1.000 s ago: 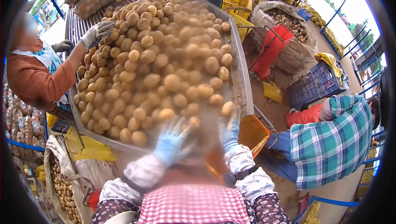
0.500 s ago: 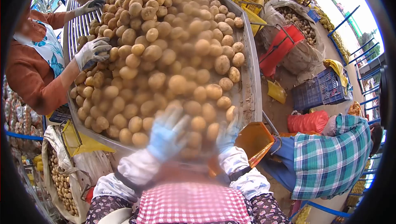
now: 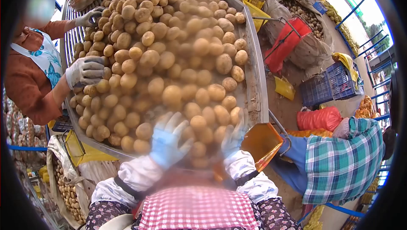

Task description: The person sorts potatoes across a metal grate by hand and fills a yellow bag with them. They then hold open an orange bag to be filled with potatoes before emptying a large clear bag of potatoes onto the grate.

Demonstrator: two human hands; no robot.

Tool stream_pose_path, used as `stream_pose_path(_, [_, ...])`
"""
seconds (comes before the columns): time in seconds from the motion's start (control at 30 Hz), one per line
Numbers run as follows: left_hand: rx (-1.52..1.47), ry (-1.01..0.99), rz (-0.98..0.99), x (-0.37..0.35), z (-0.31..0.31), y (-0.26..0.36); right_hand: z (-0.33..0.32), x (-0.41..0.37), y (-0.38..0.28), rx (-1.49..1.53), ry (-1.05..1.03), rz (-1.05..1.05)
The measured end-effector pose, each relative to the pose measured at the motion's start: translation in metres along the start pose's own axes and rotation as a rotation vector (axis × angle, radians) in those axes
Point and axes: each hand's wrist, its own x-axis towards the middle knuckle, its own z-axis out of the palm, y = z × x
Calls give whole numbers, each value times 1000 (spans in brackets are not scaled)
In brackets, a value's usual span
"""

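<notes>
A large heap of potatoes [image 3: 148, 58] covers the metal sorting table [image 3: 257, 71] in front of me. My left hand [image 3: 168, 141], in a blue and white glove, lies spread at the near edge of the heap, its fingers against the potatoes. To the right, my right hand [image 3: 234, 139] wears the same kind of glove; its fingers are stretched out beside the potatoes at the near right corner. Several potatoes sit between my two hands. The picture is blurred around the middle of the heap and at my palms.
Across the left side, a co-worker's gloved hand [image 3: 86, 72] touches the heap. An orange chute [image 3: 263, 142] is by my right hand. A yellow chute [image 3: 82, 147] hangs at the left corner. A person in a plaid shirt [image 3: 343, 162] bends beside a red sack [image 3: 319, 119] and blue crate [image 3: 328, 83].
Potatoes near my hands have shifted. The co-worker's nearer hand has moved left and down, away from its former spot. My hands stay almost in place, fingers still spread.
</notes>
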Motion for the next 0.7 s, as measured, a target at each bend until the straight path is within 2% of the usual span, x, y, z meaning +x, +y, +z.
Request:
stream_pose_path(0.03, [54, 56, 56, 8, 9, -6, 1, 0, 2, -3, 6, -1])
stream_pose_path(0.1, [-60, -318, 105, 22, 23, 3, 2, 2, 2, 5, 10, -7])
stream_pose_path(0.2, [256, -261, 222, 16, 64, 23, -1, 3, 1, 13, 5, -2])
stream_pose_path(0.3, [395, -274, 241, 28, 76, 31, -3, 3, 0, 11, 11, 15])
stream_pose_path(0.33, [411, -225, 189, 28, 95, 28, -2, 3, 2, 21, 17, 26])
stream_pose_path(0.43, [329, -454, 96, 60, 74, 40, 5, 0, 9, 65, 51, 45])
stream_pose_path(0.47, [228, -372, 85, 62, 81, 34, 6, -1, 11, 82, 64, 46])
stream_pose_path(0.57, [-514, -202, 153, 46, 63, -7, 4, -2, 13, 36, 42, 28])
stream_pose_path(0.6, [-1199, -222, -295, 33, 48, -6, 3, -3, 11, 45, 44, 47])
stream_pose_path(0.63, [-1643, -162, -706, 30, 19, 3, 1, -3, 6, 59, 38, 65])
stream_pose_path(0.7, [-2167, -146, -949, 21, 0, -8, 4, -2, 4, 94, 34, 57])
